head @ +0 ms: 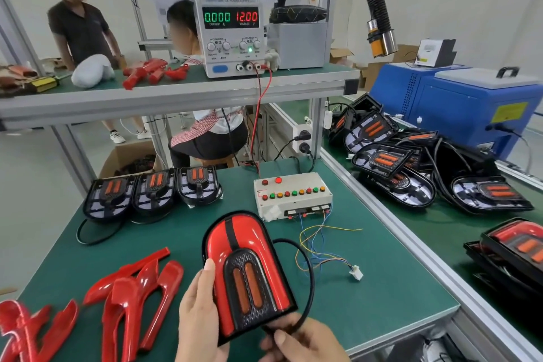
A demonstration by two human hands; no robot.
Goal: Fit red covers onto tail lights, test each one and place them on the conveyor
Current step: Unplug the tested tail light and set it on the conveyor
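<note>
Left hand [199, 311] grips the left edge of the tail light [246, 276], thumb laid on its red cover [235, 239]. Right hand [305, 341] pinches the black cable [308, 282] at the light's near end, fingers curled round it. The light is held just above the desk [396, 297], face up. Long axis runs near to far, tilted slightly left; rounded end points away, flat end toward the person. 2 orange strips lie along that axis in the black insert.

Left of the hands: loose red covers [141, 282] scattered on the desk, some reaching its near-left edge. Far left: 3 uncovered lights [152, 191] in a row, near the far edge. Right of the held light: bare green mat out to the aluminium rail at the desk's right edge, crossed only by thin coloured wires ending in a white connector [356, 273]. These wires come from the white test box [292, 194], which carries rows of red, green and orange buttons.

Upper shelf: power supply [232, 35]; display reads 0.000 CURRENT A, 12.00 VOLTAGE V. Chinese signage behind, partly legible. Beyond the right rail: a heap of uncovered lights [411, 161] on the green conveyor [440, 223].
</note>
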